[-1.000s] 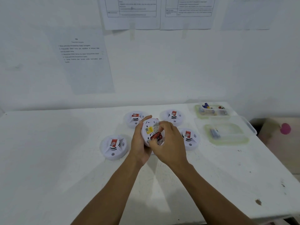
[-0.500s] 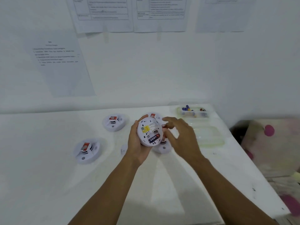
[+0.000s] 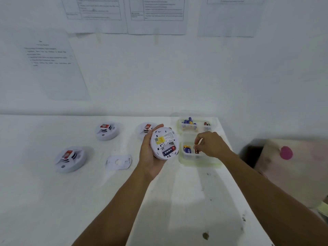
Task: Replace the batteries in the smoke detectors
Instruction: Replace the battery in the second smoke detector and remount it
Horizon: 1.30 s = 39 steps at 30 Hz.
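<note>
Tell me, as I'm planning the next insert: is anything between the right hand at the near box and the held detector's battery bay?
Nothing visible does. The right hand seems to pinch a red battery over the near box; the detector in the left hand is beside it, bay uncovered.

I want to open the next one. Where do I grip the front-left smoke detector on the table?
Probably by the outer rim of the front-left smoke detector, from above: it lies flat on the table, and its raised centre looks too small to hold.
</note>
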Tool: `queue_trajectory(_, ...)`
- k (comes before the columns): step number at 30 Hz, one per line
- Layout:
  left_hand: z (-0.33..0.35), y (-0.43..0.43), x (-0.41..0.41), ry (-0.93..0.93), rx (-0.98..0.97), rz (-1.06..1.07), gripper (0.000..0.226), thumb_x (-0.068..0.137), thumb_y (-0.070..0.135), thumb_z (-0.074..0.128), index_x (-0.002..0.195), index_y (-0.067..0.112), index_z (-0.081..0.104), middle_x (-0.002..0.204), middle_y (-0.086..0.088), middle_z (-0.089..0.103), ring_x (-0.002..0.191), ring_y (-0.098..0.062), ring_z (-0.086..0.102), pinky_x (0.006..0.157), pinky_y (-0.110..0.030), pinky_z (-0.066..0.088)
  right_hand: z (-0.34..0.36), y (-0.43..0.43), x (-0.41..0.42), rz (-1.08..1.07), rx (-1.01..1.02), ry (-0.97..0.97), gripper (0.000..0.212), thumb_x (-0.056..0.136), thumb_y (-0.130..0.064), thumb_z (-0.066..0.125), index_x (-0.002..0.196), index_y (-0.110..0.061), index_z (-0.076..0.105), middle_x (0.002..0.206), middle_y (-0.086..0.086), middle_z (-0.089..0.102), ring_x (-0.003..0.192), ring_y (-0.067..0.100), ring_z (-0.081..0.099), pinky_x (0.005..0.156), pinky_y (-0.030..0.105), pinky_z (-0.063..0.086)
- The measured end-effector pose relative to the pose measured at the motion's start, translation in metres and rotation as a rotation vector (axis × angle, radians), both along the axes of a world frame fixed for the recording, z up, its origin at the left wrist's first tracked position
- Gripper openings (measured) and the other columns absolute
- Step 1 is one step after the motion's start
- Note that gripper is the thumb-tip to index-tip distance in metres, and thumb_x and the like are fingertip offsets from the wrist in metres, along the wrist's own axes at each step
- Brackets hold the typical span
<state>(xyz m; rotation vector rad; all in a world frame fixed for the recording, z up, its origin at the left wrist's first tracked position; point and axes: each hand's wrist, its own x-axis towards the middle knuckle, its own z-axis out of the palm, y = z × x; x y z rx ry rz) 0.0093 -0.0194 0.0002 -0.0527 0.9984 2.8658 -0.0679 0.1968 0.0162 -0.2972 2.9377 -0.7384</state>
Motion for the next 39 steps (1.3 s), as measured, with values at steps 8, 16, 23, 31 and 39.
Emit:
queue_trajectory(8, 0.001, -0.002, -0.01, -0.006, -0.018, 0.006, 0.035, 0.096, 0.043, 0.05, 0.122, 0.022, 0.062, 0.131, -0.008, 0.06, 0.121, -0.029, 0.055, 0.111, -0.056, 0.033, -0.012, -0.004, -0.011, -0.026, -0.085, -0.106, 0.003, 0.084, -0.026, 0.071, 0.085, -0.026, 0.068, 0.075, -0.001, 0.073, 0.069, 0.014, 0.071, 0.077, 0.035, 0.059)
queue_trajectory(16, 0.002, -0.001, -0.021, -0.015, -0.065, 0.007, 0.045, 0.087, 0.047, 0.057, 0.125, 0.022, 0.06, 0.132, -0.01, 0.059, 0.121, -0.03, 0.054, 0.111, -0.056, 0.032, 0.024, -0.018, 0.027, -0.024, -0.34, 0.1, 0.01, 0.089, -0.018, 0.064, 0.089, -0.028, 0.067, 0.084, -0.007, 0.071, 0.072, 0.011, 0.067, 0.061, 0.018, 0.05)
queue_trajectory(23, 0.017, 0.012, -0.021, 0.013, -0.112, 0.065, 0.052, 0.085, 0.044, 0.049, 0.13, 0.02, 0.056, 0.122, -0.007, 0.066, 0.109, -0.027, 0.061, 0.095, -0.047, 0.048, 0.019, -0.063, 0.066, -0.096, -0.548, 0.199, 0.016, 0.086, -0.011, 0.066, 0.085, -0.026, 0.068, 0.099, -0.008, 0.065, 0.075, 0.003, 0.064, 0.069, 0.017, 0.051)
queue_trajectory(31, 0.02, 0.022, -0.021, 0.031, -0.143, 0.156, 0.041, 0.086, 0.044, 0.048, 0.119, 0.022, 0.061, 0.112, -0.005, 0.069, 0.101, -0.023, 0.064, 0.078, -0.036, 0.057, 0.015, -0.078, 0.066, -0.25, -0.605, 0.173, 0.003, 0.087, -0.017, 0.065, 0.085, -0.019, 0.066, 0.104, -0.003, 0.058, 0.075, 0.002, 0.062, 0.071, 0.02, 0.051)
queue_trajectory(39, 0.019, 0.025, -0.025, 0.014, -0.158, 0.122, 0.034, 0.101, 0.039, 0.035, 0.116, 0.025, 0.062, 0.111, -0.002, 0.071, 0.099, -0.022, 0.066, 0.081, -0.038, 0.056, 0.012, -0.074, 0.066, -0.288, -0.772, 0.205, 0.006, 0.089, -0.017, 0.065, 0.086, -0.015, 0.062, 0.092, -0.003, 0.064, 0.077, 0.001, 0.059, 0.063, 0.005, 0.043)
